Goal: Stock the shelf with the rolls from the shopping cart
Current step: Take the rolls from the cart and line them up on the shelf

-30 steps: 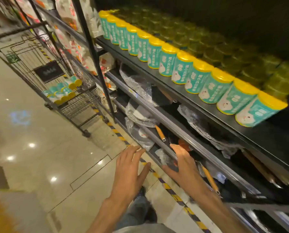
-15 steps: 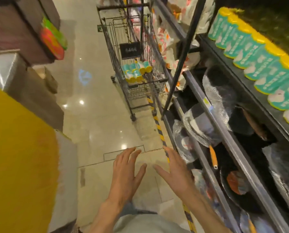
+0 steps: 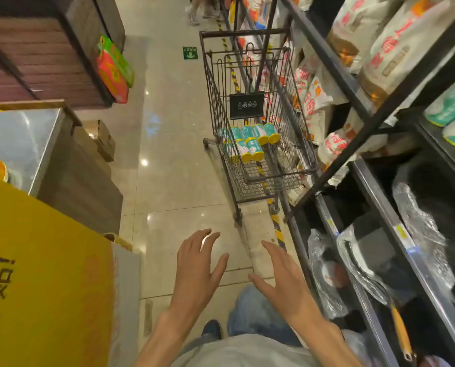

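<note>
Head view, left to right. A yellow board (image 3: 36, 274) with dark lettering fills the lower left; behind it stands a metal-topped counter (image 3: 22, 139), and a red-and-green pack (image 3: 114, 70) leans against a dark wooden unit. Left hand (image 3: 197, 268) is held out over the floor, fingers spread and straight, grasping nothing. Right hand (image 3: 282, 279) is just beside it, likewise released, fingers extended, holding nothing. Both are well apart from the cart (image 3: 250, 170), which stands ahead in the aisle close against the shelf (image 3: 380, 197). The rolls (image 3: 250, 143), teal with yellow ends, lie on their sides in a cluster at the cart's basket bottom. More rolls of the same kind (image 3: 451, 104) sit on an upper shelf level at far right. White bags (image 3: 313, 94) fill the shelf bays beyond the cart; plastic-wrapped pans (image 3: 364, 263) occupy the lower levels.
</note>
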